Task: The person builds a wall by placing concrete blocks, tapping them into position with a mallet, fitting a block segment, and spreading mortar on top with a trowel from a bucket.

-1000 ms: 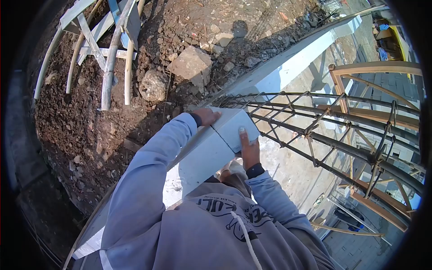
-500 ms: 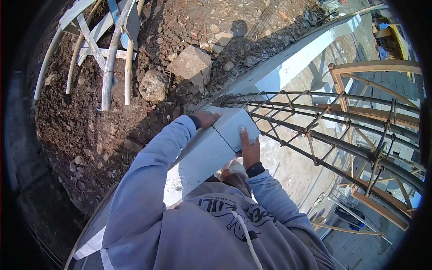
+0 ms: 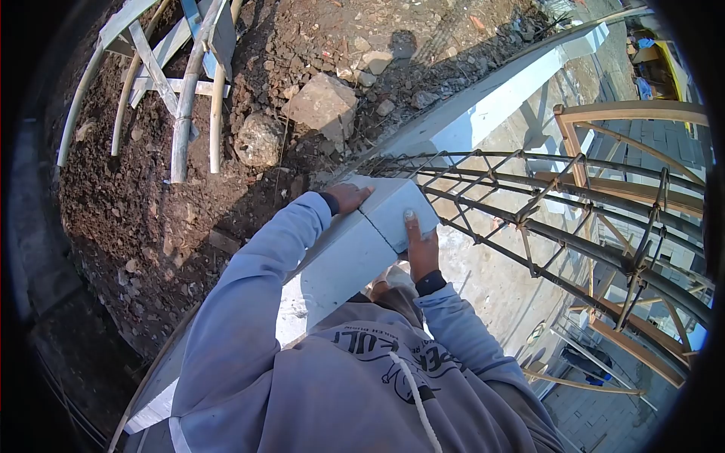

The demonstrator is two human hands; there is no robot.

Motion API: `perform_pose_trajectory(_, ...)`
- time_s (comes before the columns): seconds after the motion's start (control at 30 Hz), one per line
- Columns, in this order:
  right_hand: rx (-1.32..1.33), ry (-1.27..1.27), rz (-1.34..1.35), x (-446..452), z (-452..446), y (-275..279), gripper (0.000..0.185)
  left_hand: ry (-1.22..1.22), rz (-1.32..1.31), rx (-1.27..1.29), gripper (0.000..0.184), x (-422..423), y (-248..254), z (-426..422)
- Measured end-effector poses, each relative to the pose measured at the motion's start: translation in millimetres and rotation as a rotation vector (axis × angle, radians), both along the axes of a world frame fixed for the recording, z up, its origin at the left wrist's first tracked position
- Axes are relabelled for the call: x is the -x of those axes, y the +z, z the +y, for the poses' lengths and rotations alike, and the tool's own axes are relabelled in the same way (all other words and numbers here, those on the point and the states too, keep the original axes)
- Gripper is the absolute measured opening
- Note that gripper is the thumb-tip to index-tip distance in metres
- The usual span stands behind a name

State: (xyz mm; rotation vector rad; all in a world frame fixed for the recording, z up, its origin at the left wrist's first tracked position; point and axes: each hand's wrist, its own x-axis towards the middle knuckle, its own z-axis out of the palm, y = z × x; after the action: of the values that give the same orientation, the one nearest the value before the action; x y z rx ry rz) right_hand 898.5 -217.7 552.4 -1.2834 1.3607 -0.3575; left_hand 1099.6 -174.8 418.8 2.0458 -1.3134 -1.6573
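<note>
A white lightweight concrete block (image 3: 394, 202) sits at the end of a row, against a neighbouring white block (image 3: 351, 253). A thin dark joint runs between the two. My left hand (image 3: 350, 198) grips the end block's far edge near that joint, some of its fingers out of sight. On the near side my right hand (image 3: 423, 249) holds the same block, thumb laid up its face and the other fingers mostly hidden. Just beyond the block's right end rises a tied steel rebar cage (image 3: 521, 215).
Rough soil with large stones (image 3: 323, 103) lies left of the wall. Wooden poles (image 3: 181, 132) stand at upper left. Another run of white blocks (image 3: 491, 113) extends to the upper right. Timber framing (image 3: 634, 113) surrounds the rebar at right.
Almost nothing differs. The view has shifted very slightly, and both hands keep the same hold on the block.
</note>
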Motion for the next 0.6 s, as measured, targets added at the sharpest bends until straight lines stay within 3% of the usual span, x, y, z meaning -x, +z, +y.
perform_pose_trajectory(0.6,0.051,0.031,0.018,4,2,-11,0.060,0.029,-0.025,0.043,0.082,3,-15,5)
